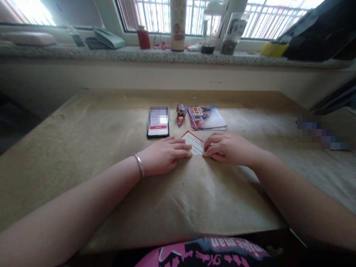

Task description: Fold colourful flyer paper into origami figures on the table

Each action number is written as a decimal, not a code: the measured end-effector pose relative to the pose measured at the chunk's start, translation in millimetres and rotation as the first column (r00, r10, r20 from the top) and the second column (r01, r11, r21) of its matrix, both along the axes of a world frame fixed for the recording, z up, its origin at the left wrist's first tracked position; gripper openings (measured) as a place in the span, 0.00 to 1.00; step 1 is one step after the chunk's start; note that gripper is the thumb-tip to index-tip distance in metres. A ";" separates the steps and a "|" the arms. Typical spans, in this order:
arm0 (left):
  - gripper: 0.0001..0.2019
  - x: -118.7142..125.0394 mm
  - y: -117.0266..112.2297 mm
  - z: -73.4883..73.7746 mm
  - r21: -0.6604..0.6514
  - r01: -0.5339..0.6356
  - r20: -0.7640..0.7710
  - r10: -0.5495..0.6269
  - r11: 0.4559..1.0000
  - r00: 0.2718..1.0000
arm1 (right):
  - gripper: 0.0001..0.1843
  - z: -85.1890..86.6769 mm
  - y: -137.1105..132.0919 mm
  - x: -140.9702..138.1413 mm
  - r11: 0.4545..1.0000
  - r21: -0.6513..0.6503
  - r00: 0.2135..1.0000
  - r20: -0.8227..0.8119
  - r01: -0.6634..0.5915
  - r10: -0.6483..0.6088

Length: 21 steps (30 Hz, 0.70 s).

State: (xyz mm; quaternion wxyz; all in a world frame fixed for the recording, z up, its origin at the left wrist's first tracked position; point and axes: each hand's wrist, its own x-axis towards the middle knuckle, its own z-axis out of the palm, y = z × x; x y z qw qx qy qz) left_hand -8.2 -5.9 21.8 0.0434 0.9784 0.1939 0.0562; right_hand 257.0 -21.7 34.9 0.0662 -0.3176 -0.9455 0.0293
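Note:
A small folded paper (195, 143), white with printed lines and a red edge, lies on the table in front of me, its pointed corner facing away. My left hand (168, 152), with a silver bangle at the wrist, lies flat with its fingertips on the paper's left side. At the right corner my right hand (222, 147) pinches the paper's edge between thumb and curled fingers. The fingers of both hands cover parts of the paper. Just beyond lie a phone (158, 124), a small folded paper piece (180, 115) in red and dark colours, and a stack of colourful printed sheets (208, 118).
A tan cover spreads over the table (111, 111). Behind it, the stone windowsill (155, 55) holds a red jar (144, 38), a tall canister (178, 26), clear containers (235, 33) and a black bag (314, 33). A blurred strip (322, 133) lies at the right.

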 end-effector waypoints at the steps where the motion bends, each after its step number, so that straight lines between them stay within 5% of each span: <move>1: 0.21 0.1 0.0 -0.1 -0.003 -0.002 0.001 0.002 1.000 1.000 | 0.13 1.0 -0.5 1.3 1.000 -0.001 1.000 0.008 0.009 -0.009; 21: 0.20 0.9 1.9 -2.1 -0.013 0.013 0.023 -0.013 1.000 1.000 | 0.11 3.3 -1.2 27.5 0.980 -0.170 0.994 0.007 0.108 -0.109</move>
